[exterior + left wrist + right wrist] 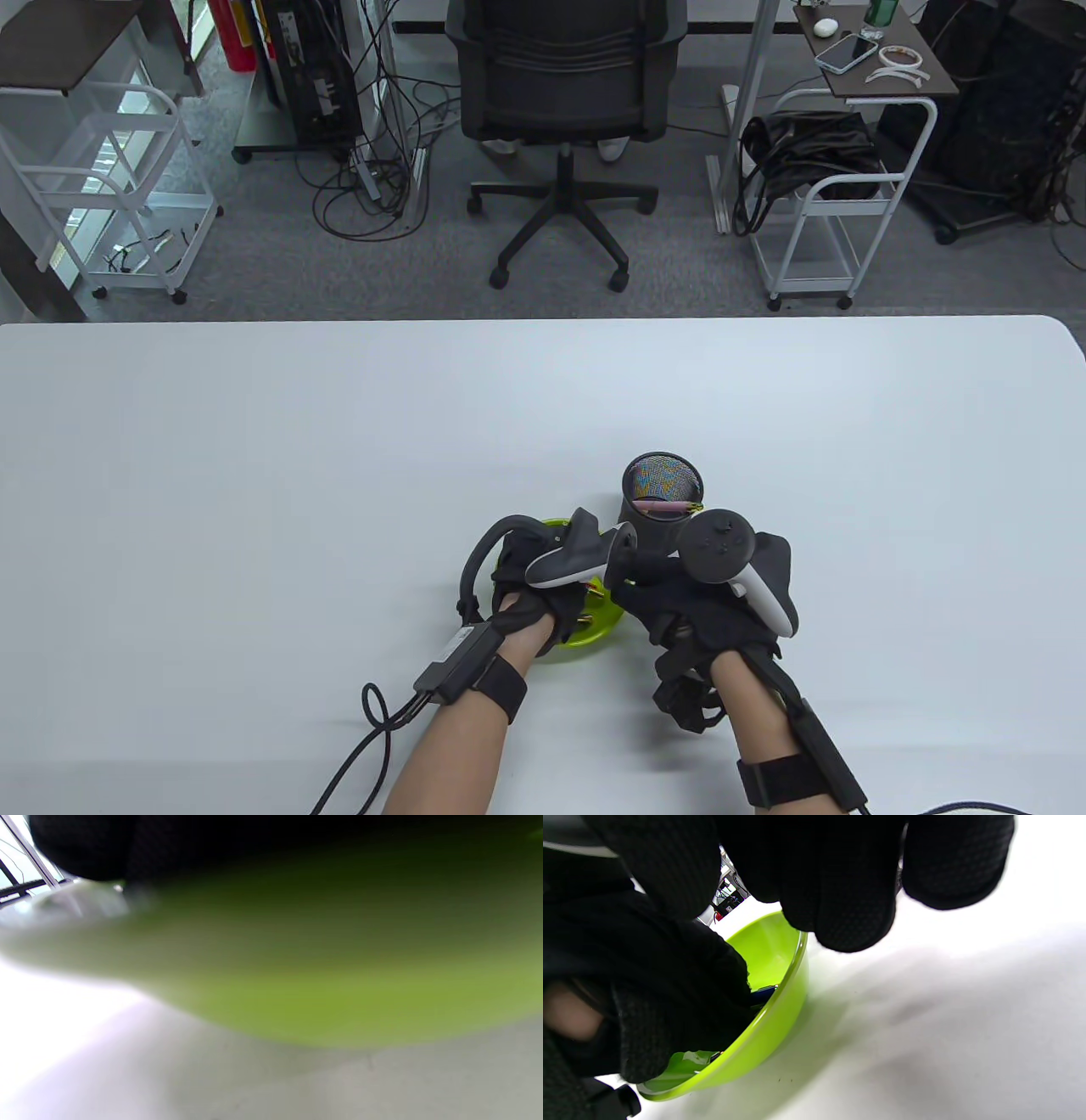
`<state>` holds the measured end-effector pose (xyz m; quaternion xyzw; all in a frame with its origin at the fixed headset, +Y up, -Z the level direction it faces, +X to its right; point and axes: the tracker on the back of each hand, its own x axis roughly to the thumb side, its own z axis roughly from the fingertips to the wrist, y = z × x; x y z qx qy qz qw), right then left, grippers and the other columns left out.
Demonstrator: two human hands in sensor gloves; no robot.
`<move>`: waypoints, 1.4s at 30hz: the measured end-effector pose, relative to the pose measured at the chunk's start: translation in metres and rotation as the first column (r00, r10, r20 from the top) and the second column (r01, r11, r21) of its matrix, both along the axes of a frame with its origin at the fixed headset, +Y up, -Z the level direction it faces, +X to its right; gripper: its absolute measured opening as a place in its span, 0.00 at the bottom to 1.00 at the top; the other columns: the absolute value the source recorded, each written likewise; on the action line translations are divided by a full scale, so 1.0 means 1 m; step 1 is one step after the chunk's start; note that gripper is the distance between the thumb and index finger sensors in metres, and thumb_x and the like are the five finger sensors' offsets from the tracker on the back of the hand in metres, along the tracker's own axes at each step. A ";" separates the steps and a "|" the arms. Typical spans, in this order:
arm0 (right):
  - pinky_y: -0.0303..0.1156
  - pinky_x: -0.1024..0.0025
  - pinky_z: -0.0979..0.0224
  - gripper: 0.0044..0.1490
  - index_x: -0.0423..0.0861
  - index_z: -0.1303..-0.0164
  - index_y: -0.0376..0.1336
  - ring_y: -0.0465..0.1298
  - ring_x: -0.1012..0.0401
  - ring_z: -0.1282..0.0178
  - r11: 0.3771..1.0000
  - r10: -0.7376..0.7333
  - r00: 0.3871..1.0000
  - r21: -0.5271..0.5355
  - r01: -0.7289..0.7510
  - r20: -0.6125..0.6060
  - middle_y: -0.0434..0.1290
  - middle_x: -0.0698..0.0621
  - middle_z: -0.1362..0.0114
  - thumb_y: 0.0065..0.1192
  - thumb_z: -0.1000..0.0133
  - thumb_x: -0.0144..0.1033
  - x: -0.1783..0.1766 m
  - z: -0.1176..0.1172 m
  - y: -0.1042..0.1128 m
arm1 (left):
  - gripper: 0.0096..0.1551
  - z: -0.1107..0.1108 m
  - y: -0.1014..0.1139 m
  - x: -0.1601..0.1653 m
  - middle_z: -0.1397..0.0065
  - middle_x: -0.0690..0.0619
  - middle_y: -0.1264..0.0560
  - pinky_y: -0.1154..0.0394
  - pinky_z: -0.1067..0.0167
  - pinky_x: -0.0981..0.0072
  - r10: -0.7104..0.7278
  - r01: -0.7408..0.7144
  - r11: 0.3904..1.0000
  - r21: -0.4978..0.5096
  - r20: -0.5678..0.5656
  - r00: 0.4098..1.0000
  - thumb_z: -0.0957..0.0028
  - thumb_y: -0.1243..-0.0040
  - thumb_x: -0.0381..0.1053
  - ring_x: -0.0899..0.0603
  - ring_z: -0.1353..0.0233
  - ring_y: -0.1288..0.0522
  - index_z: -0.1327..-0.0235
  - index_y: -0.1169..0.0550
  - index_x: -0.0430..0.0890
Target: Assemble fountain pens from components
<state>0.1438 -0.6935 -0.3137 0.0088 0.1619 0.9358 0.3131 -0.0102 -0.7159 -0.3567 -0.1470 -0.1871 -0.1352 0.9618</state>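
Fountain-pen parts lie in the shallow lime-green plastic bowl [585, 638] near the table's front edge — one pink pen [666, 508] already stands in the black mesh cup [663, 492] behind it. Left hand [543, 594] reaches into the bowl; right hand [704, 611] hovers beside it, both grips hidden. Judging by this, most assembly remains.

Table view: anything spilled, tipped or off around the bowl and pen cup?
Nothing stands out. The green bowl sits flat on the table under both hands, the mesh pen cup stands upright behind it with a pink pen inside. No loose parts show outside the bowl. The left wrist view is too blurred to help.
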 end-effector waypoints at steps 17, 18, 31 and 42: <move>0.80 0.50 0.53 0.39 0.43 0.31 0.67 0.83 0.51 0.52 0.999 0.033 0.999 -0.023 -0.033 -0.017 0.77 0.42 0.36 0.70 0.50 0.51 -0.002 0.001 -0.002 | 0.26 0.004 0.039 -0.022 0.57 0.47 0.19 0.24 0.52 0.45 0.132 -0.132 0.991 0.031 0.021 0.991 0.58 0.24 0.58 0.43 0.55 0.20 0.56 0.13 0.42; 0.80 0.50 0.53 0.39 0.43 0.31 0.67 0.83 0.51 0.52 0.999 0.037 0.999 -0.023 -0.038 -0.021 0.77 0.42 0.37 0.70 0.50 0.51 -0.003 0.001 -0.002 | 0.26 0.006 0.045 -0.027 0.58 0.48 0.18 0.24 0.53 0.46 0.174 -0.174 0.984 0.033 0.015 0.985 0.58 0.25 0.60 0.44 0.56 0.20 0.57 0.12 0.43; 0.80 0.60 0.63 0.43 0.47 0.25 0.61 0.82 0.53 0.55 0.994 0.100 0.994 0.054 -0.098 -0.049 0.68 0.40 0.27 0.71 0.51 0.49 -0.014 0.005 0.002 | 0.24 0.038 0.049 -0.142 0.55 0.45 0.22 0.24 0.57 0.48 0.928 -0.887 0.365 0.283 -0.191 0.321 0.46 0.38 0.53 0.45 0.58 0.22 0.45 0.19 0.39; 0.78 0.63 0.66 0.35 0.51 0.27 0.63 0.81 0.56 0.56 0.928 0.269 0.956 0.298 -0.225 -0.117 0.63 0.44 0.23 0.67 0.47 0.35 -0.052 0.016 0.017 | 0.24 0.033 0.025 -0.171 0.53 0.47 0.23 0.25 0.55 0.48 0.956 -0.923 0.207 0.323 -0.266 0.121 0.44 0.48 0.54 0.46 0.56 0.22 0.43 0.22 0.40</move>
